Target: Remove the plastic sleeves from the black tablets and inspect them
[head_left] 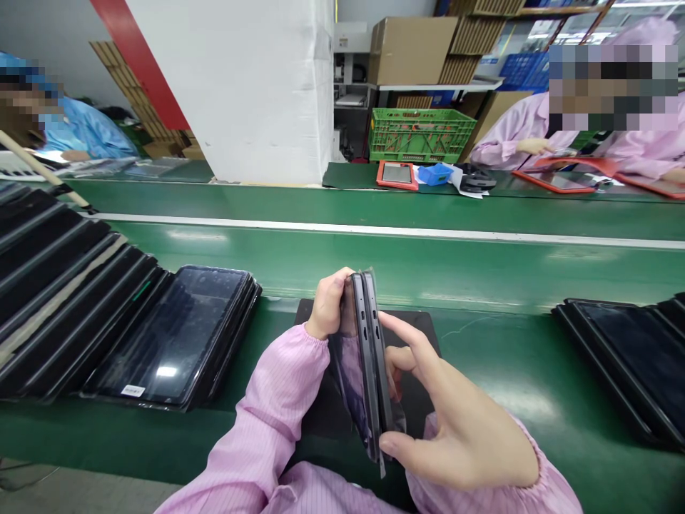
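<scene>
A dark tablet [369, 357] stands on edge in both hands above a black mat [417, 321].

At far left, a row of dark tablets [107, 300] lies overlapped on the green belt [481, 271], and a co-worker's blue sleeve [88, 132] shows beyond it. The left hand [326, 307] is closed around the tablet's top edge. A thin plastic film [350, 400] hangs along the tablet, which has small ports on its edge. The right hand [454, 421] grips lower down, its pointing finger stretched across the tablet's side. Farther back are a green crate [420, 135] and an orange-framed tablet [396, 173]. More dark tablets [615, 364] lie at right, and a co-worker's pink sleeve [508, 139] reaches over the far bench [561, 187].
</scene>
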### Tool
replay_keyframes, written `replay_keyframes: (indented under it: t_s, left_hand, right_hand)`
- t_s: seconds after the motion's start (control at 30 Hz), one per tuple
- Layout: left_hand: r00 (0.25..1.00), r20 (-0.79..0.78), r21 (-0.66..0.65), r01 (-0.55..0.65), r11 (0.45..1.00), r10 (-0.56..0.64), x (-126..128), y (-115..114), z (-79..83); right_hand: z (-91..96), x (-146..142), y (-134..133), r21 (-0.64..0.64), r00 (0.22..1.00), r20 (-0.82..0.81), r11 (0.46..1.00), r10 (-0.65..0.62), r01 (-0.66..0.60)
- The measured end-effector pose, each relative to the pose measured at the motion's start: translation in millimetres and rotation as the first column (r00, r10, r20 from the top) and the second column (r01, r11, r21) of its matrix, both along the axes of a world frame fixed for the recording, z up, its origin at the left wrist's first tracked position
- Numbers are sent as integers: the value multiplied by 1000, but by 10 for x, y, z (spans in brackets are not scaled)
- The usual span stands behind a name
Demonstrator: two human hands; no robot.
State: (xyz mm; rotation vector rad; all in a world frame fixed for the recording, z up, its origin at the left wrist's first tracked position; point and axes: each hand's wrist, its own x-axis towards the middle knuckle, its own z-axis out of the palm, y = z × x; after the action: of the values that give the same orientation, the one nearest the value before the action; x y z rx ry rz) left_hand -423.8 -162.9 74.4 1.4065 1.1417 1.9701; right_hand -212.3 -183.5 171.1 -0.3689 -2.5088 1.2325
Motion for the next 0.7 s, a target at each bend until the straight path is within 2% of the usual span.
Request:
replay_keyframes:
  t_s: [0.33,0.53,0.7]
  left_hand:
    - [986,-158,134,80,988,-58,69,-155,130]
    - [974,-223,115,60,992,-33,89,-218,211]
    - [976,-215,123,70,990,-42,109,-195,191]
  right_hand:
    - [-9,-23,47,-49,999,-4,998,46,-47]
    - [-26,-35,14,-57,997,-37,996,62,-64]
    - [-41,-30,12,-36,999,-39,999,27,-29]
